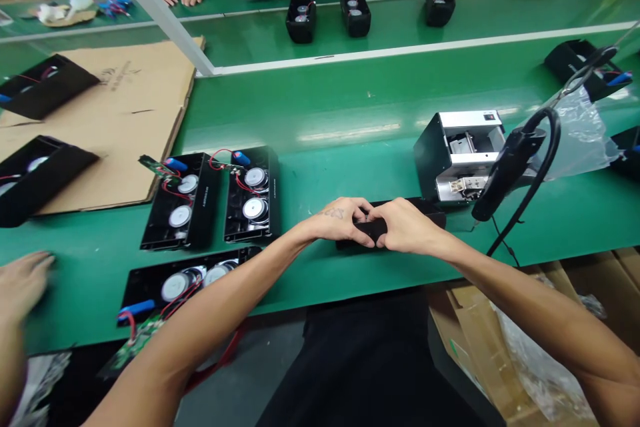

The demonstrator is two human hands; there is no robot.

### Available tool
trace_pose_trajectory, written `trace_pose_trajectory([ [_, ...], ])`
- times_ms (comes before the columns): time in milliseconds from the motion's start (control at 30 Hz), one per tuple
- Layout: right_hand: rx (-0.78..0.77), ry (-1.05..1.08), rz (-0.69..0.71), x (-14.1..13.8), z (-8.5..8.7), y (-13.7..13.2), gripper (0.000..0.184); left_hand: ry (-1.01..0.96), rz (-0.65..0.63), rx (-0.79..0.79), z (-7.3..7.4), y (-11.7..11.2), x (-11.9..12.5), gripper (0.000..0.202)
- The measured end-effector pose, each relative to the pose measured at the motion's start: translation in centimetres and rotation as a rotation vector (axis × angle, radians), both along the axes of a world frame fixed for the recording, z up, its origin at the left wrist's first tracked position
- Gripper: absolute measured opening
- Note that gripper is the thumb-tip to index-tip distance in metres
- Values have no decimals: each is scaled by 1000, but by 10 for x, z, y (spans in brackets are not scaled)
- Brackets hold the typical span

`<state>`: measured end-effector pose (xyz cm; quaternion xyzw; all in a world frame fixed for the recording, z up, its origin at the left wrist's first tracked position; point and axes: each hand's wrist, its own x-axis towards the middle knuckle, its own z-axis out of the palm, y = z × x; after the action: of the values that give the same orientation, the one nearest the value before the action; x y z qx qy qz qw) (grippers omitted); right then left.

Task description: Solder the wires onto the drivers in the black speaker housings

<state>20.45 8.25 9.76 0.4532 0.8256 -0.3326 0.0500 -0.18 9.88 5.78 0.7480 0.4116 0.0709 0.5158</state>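
Note:
My left hand and my right hand meet over a long black speaker housing lying on the green bench. Both hands press down on its top with fingers curled over it, fingertips touching at the middle. Most of the housing is hidden under the hands. To the left stand two open black speaker housings with round drivers, red wires and blue batteries. A third open housing lies at the near edge beside my left forearm.
A small black-and-silver machine stands right behind the hands, with a black handled tool and cable at its right. Flat cardboard with more housings lies at left. Another person's hand rests at the near left; another person's hands are at the far bench.

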Motion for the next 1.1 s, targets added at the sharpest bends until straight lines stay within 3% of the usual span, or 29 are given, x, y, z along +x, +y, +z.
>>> trace_pose_trajectory([
  [167,67,-7,-8,5,-1,-11,45,-15,-23,33,1,-4,0,37],
  [367,71,-93,50,5,1,-7,47,-7,-41,72,-3,-4,-1,41],
  [733,176,-82,55,5,-14,-20,40,-14,-81,187,-4,-11,1,37],
  [867,290,98,92,21,-7,-36,36,0,-79,269,-6,-24,1,26],
  [933,513,294,-119,42,-5,-47,39,31,-83,362,-8,-40,1,22],
  [1033,971,401,-716,83,-11,-53,61,102,-110,565,-17,-68,3,15],
  [1100,1057,354,-956,110,-20,-46,79,130,-111,667,-25,-84,4,12],
])
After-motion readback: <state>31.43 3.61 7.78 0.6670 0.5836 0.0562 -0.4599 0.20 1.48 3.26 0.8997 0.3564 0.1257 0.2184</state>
